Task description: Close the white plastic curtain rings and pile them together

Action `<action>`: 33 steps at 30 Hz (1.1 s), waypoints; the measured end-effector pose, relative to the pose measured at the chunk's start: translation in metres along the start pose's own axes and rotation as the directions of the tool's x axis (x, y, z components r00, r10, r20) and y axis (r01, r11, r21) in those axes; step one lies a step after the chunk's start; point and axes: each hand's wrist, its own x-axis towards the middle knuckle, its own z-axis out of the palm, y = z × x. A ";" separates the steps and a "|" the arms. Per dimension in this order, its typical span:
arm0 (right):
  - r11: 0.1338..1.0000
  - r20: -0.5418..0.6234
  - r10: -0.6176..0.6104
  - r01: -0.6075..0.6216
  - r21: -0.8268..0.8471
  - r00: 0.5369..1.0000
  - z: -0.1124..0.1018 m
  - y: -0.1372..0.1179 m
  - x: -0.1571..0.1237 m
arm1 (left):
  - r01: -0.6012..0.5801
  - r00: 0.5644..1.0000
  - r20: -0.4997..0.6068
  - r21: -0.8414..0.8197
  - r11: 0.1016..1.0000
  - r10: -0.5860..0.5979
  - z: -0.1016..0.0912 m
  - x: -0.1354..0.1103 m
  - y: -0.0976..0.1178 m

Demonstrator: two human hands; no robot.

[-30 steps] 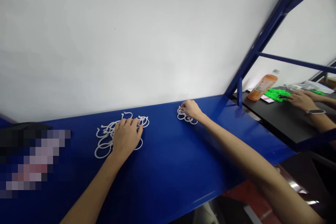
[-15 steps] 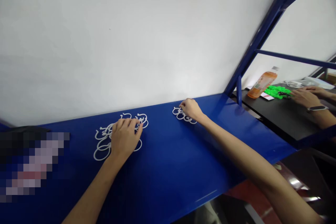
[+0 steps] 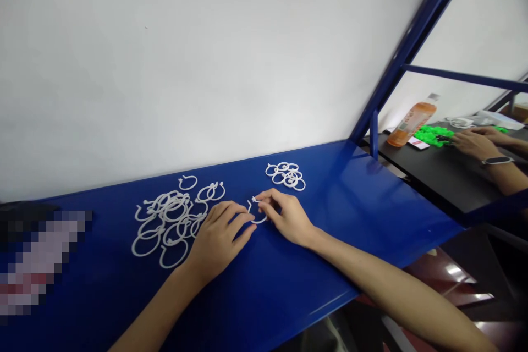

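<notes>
Both my hands meet at the middle of a blue shelf (image 3: 289, 275). Between them they pinch a single white plastic ring (image 3: 256, 212): my left hand (image 3: 220, 236) holds its left side, my right hand (image 3: 284, 217) its right side and the open end. A loose pile of several white open rings (image 3: 171, 220) lies just left of my left hand. Against the white wall, a smaller cluster of closed white rings (image 3: 286, 175) lies behind my right hand.
A blue slanted frame post (image 3: 406, 47) bounds the shelf on the right. Beyond it a black table (image 3: 445, 176) carries an orange drink bottle (image 3: 411, 126) and green parts (image 3: 433, 136); another person's hands (image 3: 474, 143) work there. A pixelated patch lies at the far left.
My left hand left the big pile and my right hand left the small cluster; both came together at the shelf's middle, gripping one ring. The view shifted slightly left.
</notes>
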 end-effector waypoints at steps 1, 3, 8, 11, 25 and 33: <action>0.999 0.000 0.010 -0.010 0.032 1.000 -0.001 0.001 0.000 | 0.036 0.999 -0.018 -0.050 0.998 -0.037 0.000 0.000 0.001; 0.997 0.008 0.019 -0.019 0.070 1.000 -0.003 0.002 0.000 | 0.138 0.988 -0.051 -0.144 0.980 -0.147 0.001 0.000 0.002; 0.997 0.102 -0.017 0.009 0.080 0.995 -0.005 -0.001 -0.004 | 0.399 0.912 0.036 -0.305 0.865 -0.408 0.000 0.001 0.004; 0.998 0.149 -0.064 0.062 0.016 0.987 -0.004 -0.003 -0.005 | 0.483 0.873 0.139 -0.375 0.791 -0.467 -0.002 0.001 0.004; 0.968 0.031 -0.238 0.240 -0.069 0.971 -0.002 -0.002 -0.010 | 0.542 0.821 0.191 -0.558 0.628 -0.539 -0.002 0.004 0.010; 0.982 0.163 -0.186 0.182 0.041 0.969 -0.006 -0.004 -0.010 | 0.488 0.865 0.155 -0.474 0.733 -0.476 -0.003 0.001 0.003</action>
